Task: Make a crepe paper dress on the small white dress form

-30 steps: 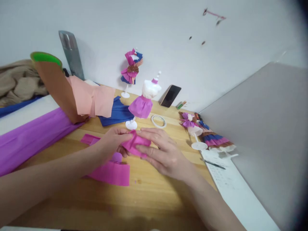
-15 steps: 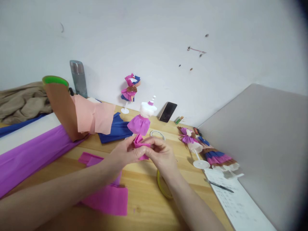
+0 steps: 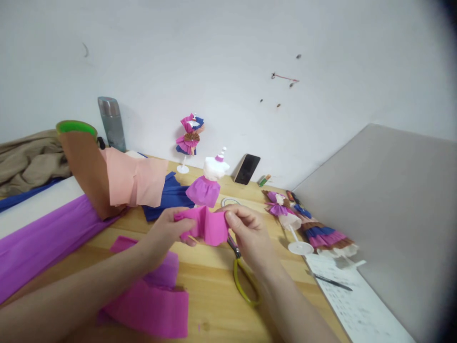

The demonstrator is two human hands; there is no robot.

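Both hands pinch one pleated strip of pink crepe paper above the wooden table, the left hand closed on its left end between thumb and fingers, the right hand closed on its right end. Its long axis runs left to right, roughly level, the pleats running up and down. Under the right hand lies one pair of yellow-handled scissors. Four small dress forms show: one in a purple skirt just behind the strip, one bow-covered form by the wall, two lying to the right. One phone leans on the wall.
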